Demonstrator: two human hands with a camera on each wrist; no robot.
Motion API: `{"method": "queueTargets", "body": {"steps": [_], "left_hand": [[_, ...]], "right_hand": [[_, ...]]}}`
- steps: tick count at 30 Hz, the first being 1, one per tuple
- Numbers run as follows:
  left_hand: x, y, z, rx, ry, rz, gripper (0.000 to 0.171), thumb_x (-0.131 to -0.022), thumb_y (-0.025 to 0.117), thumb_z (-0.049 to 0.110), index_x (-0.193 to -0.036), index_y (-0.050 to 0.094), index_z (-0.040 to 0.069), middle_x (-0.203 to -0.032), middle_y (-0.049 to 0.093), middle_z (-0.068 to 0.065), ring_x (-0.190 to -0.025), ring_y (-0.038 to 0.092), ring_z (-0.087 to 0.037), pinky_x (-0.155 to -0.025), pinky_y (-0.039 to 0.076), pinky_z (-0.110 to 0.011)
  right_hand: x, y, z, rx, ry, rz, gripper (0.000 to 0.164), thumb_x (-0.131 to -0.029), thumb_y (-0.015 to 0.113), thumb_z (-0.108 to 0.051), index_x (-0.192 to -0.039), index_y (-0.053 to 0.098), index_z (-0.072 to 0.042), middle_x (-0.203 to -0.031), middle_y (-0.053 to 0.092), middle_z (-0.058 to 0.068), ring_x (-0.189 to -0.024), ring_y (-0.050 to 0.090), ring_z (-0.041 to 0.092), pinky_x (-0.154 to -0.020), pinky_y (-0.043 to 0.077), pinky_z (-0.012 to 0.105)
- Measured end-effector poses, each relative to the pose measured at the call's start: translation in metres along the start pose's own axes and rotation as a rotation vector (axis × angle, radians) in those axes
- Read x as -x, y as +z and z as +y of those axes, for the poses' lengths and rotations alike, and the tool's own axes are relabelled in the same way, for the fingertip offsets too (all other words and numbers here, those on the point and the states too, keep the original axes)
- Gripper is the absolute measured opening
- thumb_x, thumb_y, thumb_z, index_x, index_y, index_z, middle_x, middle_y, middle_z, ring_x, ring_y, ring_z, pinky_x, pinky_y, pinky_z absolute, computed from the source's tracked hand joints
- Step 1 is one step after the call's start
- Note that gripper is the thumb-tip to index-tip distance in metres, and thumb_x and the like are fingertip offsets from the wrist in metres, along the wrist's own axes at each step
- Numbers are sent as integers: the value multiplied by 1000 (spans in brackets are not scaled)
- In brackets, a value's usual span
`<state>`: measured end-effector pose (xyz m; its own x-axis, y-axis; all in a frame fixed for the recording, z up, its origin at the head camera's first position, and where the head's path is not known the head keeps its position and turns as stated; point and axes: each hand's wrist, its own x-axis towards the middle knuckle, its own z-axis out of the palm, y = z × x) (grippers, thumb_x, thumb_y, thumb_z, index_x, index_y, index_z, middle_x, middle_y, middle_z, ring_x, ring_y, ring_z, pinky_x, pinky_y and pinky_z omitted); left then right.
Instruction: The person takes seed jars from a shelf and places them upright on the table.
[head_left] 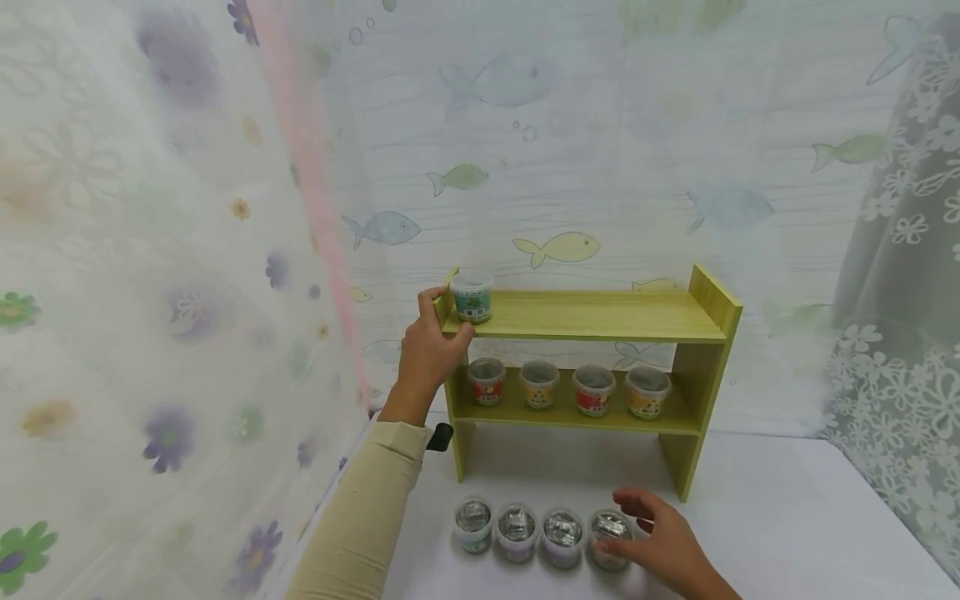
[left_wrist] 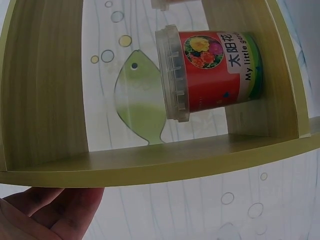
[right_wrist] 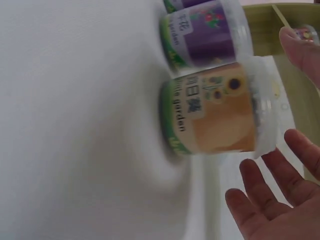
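My left hand (head_left: 433,343) grips the upper left side of the yellow-green wooden shelf (head_left: 592,315), thumb at the front edge and fingers over the side panel. Right beside it, a small clear-rimmed cup with a teal label (head_left: 472,304) stands on the top board. At the lower right, my right hand (head_left: 663,537) is spread around the last cup of a front row, the orange sunflower-label cup (right_wrist: 222,112). In the right wrist view its fingers (right_wrist: 255,185) are parted near that cup's rim, with the thumb on the other side.
Several cups, among them a red-label cup (left_wrist: 215,70), stand on the middle board. To the left of the sunflower cup, more cups with foil-like contents line up on the white table, including a purple-label cup (right_wrist: 210,35). A patterned curtain (head_left: 187,250) hangs close on the left.
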<state>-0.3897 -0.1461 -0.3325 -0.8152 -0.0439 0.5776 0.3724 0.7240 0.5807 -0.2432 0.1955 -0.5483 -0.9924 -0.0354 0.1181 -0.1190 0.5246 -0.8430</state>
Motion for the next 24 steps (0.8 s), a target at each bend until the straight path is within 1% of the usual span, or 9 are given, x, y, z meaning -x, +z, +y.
{"method": "queueTargets", "body": {"steps": [6,11,14,17,21,24], "left_hand": [[0,1,1,-3,0,3,68,-93,56,48,-153,27,34,-69,54,-7,-47,40,-23,-46,40,-39],[0,0,1,-2,-8,6,66,-94,56,46,-152,28,34,-72,56,-8,-50,42,-24,-48,40,-40],[-1,-1,2,-4,-17,7,66,-94,56,46,-152,28,35,-74,57,-8,-52,42,-24,-49,40,-40],[-1,-1,1,-3,-17,5,65,-94,55,46,-152,28,35,-73,56,-8,-51,42,-24,-48,39,-40],[-1,0,0,-5,-8,4,64,-95,54,46,-152,28,34,-69,53,-7,-50,40,-24,-47,38,-40],[-2,1,0,-8,-2,6,64,-95,54,45,-152,28,34,-68,51,-7,-50,40,-24,-48,37,-40]], "right_hand": [[-1,-6,-10,40,-28,16,73,-74,93,-40,-133,63,-9,-133,68,8,-126,63,28,-106,50,48],[-4,-11,-20,76,-73,33,69,-73,93,-41,-130,65,-13,-133,69,7,-126,63,27,-105,51,47],[-7,-13,-27,68,-85,34,69,-73,93,-42,-130,66,-14,-134,68,8,-127,63,28,-105,50,49],[-8,-16,-34,65,-84,34,69,-74,92,-44,-130,65,-15,-135,67,7,-127,62,27,-107,49,49],[-10,-17,-40,73,-86,41,72,-72,92,-48,-130,65,-15,-133,68,4,-127,62,26,-107,49,48],[-12,-18,-45,84,-106,47,74,-71,92,-50,-130,65,-14,-132,69,5,-126,62,27,-106,50,48]]}}
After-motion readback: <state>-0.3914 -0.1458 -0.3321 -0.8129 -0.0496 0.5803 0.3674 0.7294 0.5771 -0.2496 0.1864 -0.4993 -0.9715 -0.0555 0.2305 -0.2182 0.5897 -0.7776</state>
